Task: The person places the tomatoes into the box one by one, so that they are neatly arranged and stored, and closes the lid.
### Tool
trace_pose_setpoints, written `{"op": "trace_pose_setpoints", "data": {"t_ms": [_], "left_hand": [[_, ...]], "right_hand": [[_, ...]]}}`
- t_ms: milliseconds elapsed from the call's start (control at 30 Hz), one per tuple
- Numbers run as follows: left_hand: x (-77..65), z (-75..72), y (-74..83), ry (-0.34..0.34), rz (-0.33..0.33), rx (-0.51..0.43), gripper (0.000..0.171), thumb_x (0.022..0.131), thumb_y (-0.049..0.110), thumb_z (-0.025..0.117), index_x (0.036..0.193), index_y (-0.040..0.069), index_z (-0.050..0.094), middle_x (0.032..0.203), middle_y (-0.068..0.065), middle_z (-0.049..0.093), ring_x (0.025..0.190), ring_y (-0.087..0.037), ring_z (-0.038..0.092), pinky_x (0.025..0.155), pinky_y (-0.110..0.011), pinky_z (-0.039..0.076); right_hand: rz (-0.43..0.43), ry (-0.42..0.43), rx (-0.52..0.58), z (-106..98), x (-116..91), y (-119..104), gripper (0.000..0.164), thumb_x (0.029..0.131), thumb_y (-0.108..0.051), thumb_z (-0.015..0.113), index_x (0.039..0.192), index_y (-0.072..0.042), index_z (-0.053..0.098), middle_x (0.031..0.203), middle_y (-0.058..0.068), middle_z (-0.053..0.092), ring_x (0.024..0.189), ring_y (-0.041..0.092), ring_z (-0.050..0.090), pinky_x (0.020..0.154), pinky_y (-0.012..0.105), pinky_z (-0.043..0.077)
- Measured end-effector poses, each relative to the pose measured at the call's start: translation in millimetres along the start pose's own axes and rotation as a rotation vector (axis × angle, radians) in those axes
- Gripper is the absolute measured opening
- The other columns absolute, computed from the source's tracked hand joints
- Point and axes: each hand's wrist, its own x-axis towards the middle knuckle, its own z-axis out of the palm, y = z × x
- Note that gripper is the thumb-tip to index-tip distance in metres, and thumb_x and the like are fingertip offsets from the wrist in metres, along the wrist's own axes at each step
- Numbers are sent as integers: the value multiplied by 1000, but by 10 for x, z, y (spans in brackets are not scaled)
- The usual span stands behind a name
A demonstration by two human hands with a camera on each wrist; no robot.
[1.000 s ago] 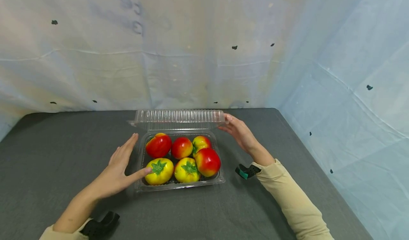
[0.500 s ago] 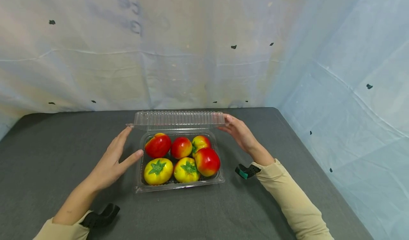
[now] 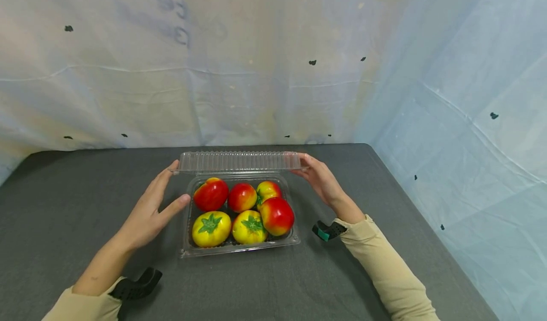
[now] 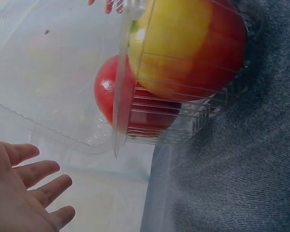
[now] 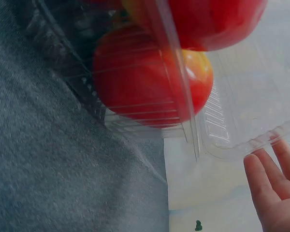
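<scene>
A clear plastic clamshell box (image 3: 188, 245) sits on the table, packed with several red and yellow round fruits, two of them yellow with green leafy tops, like the front-left persimmon (image 3: 211, 229). Its ribbed lid (image 3: 239, 161) stands raised at the back, tilted over the fruits. My right hand (image 3: 322, 181) holds the lid's right end, fingers behind its edge and thumb below. At the lid's left end, my left hand (image 3: 147, 216) has long, straight fingers by the corner and its thumb spread toward the box. In the left wrist view its fingers (image 4: 50, 188) are spread apart.
A dark grey cloth covers the table (image 3: 265, 287). Pale sheeting (image 3: 239, 64) hangs close behind the table's back edge, and more sheeting (image 3: 474, 136) rises along the right side. A black strap (image 3: 136, 285) is on my left wrist.
My left hand has moved up and away from the front-left persimmon to the lid's left corner. The lid has tipped slightly forward. My right hand has stayed at its right end.
</scene>
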Motion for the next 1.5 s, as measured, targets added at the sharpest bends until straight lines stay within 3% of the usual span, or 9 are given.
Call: {"op": "trace_pose_setpoints", "data": {"t_ms": [133,433,700,933,1133,1367,1500], "left_hand": [[19,-4,0,6,21,-19,70,98,25,49,156,23,9,160,-15,11,141,-46,15,98,-78,12],[54,-11,44,9,44,-142,57,102,34,29,156,19,15,159,-18,11,140,-49,13,97,-80,11],[78,6,113,28,108,-242,55,105,34,15,154,12,20,160,-15,12,143,-44,9,104,-75,-1],[99,17,147,17,118,-268,53,104,31,14,155,18,17,159,-15,16,137,-44,15,102,-78,-2],[91,4,124,-41,126,-288,53,104,26,16,154,12,19,160,-13,13,140,-44,11,101,-79,-2],[79,-19,108,-103,139,-302,54,102,26,21,155,18,19,160,-11,15,140,-45,13,99,-78,5],[72,-42,126,-129,128,-280,55,100,23,25,154,16,22,160,-9,15,140,-43,16,100,-75,11]], "right_hand": [[12,14,32,4,-13,21,55,100,-43,41,131,1,51,133,0,55,121,17,51,114,52,26],[13,17,12,2,-22,46,62,100,-41,39,136,9,44,145,19,44,126,24,47,114,53,24],[27,2,6,16,-46,29,57,100,-35,38,137,6,45,145,17,44,131,39,39,113,53,22],[17,-20,-31,19,-72,6,57,98,-33,39,137,6,45,145,22,42,127,47,39,109,55,26],[14,-40,-91,-6,-122,-11,56,97,-35,44,138,2,46,145,18,43,124,48,40,107,58,28],[9,-78,-92,-38,-179,-12,58,98,-34,47,141,6,41,150,20,37,135,29,35,112,60,19],[9,-96,-97,-58,-202,-20,61,97,-36,50,141,6,40,151,21,35,139,29,30,112,60,18]]}}
